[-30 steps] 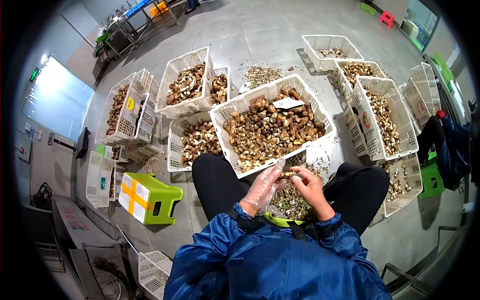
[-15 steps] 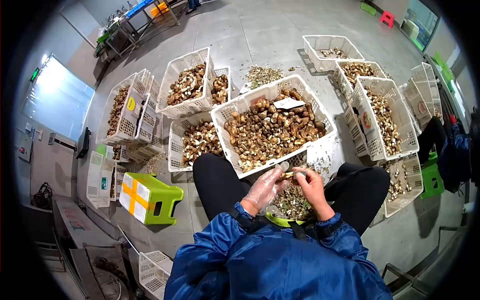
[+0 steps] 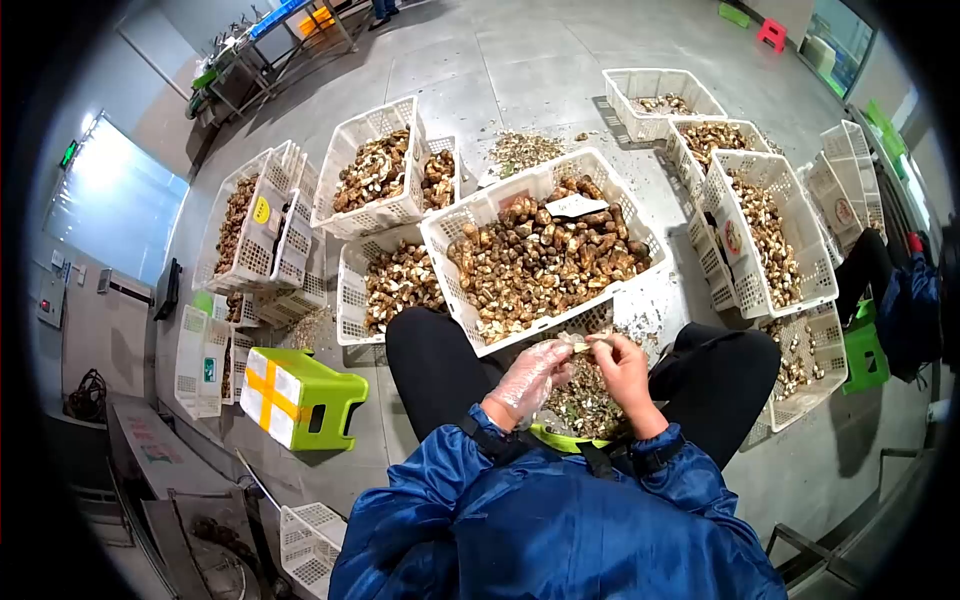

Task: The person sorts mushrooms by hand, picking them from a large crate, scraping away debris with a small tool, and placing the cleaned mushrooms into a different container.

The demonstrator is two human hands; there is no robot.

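My left hand [image 3: 533,380], in a clear plastic glove, pinches a small mushroom [image 3: 579,347] with a pale stem. Beside it my right hand [image 3: 626,376] is bare, its fingers closed at the stem's other end; whatever it grips is too small to make out. Both hands are over a heap of trimmings [image 3: 588,402] between my knees. Just beyond them a large white crate [image 3: 470,334] of brown mushrooms [image 3: 545,260] leans toward me, with a white card [image 3: 577,206] lying on top.
White crates of mushrooms stand at left [image 3: 377,215] and right [image 3: 765,235]. A green stool [image 3: 335,400] with a white, orange-taped box top is by my left knee. Scraps [image 3: 525,152] litter the floor. Another person's dark sleeve [image 3: 912,300] shows at far right.
The mushroom between my hands has been turned, and its round pale end no longer shows clearly. My right fingers have shifted slightly along it. The crates have stayed in place.
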